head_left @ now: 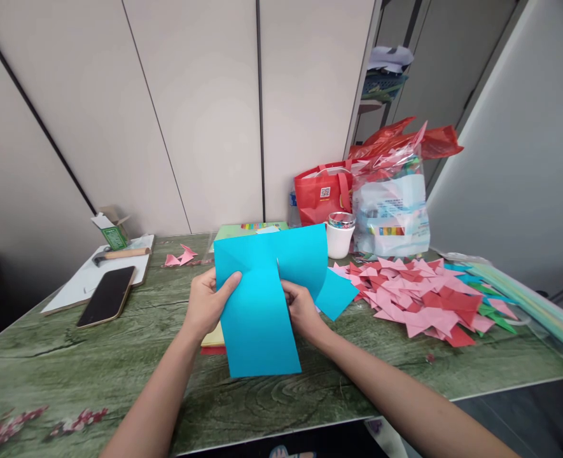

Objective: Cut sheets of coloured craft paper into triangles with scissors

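Note:
A bright blue paper sheet [257, 305] is held upright above the green table [119, 362]. It is split up its middle, and the right half [331, 292] bends away to the right. My left hand [207, 305] pinches the sheet's left edge, thumb on the front. My right hand [300, 308] is closed at the split, gripping the paper; its fingertips are partly hidden behind the sheet. A stack of coloured paper [212, 340] lies on the table under the sheet.
A pile of pink and red folded paper triangles [419, 296] lies at right, with a white cup [340, 236], a red bag [322, 191] and a clear plastic bag [390, 203] behind. At left are a phone [107, 296], a hammer [119, 254] and a small green box [112, 230].

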`<state>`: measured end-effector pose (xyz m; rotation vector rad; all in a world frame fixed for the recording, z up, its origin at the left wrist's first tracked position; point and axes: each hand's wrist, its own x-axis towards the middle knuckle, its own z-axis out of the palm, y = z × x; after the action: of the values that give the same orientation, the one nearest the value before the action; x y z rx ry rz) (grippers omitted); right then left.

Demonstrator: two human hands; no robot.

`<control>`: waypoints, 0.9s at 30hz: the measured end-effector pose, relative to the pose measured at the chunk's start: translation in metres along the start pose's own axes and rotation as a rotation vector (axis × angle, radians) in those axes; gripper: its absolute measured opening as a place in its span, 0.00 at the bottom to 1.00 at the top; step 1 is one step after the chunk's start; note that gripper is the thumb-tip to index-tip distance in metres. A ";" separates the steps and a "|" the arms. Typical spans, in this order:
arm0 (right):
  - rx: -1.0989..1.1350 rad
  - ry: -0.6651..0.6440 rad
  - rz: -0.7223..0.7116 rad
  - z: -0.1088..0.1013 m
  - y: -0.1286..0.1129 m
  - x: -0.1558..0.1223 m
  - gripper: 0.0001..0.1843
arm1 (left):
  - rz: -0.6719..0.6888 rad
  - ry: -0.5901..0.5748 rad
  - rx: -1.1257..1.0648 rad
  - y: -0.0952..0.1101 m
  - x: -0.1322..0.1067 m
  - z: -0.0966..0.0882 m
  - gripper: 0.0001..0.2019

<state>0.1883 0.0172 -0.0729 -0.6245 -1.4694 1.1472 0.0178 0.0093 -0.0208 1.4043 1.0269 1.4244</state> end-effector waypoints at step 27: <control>0.047 -0.013 -0.043 0.002 -0.006 0.002 0.19 | 0.040 0.007 0.122 0.004 -0.003 0.001 0.13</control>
<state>0.1867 0.0158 -0.0669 -0.5515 -1.4560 1.1513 0.0186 0.0058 -0.0178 1.5161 1.1118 1.4166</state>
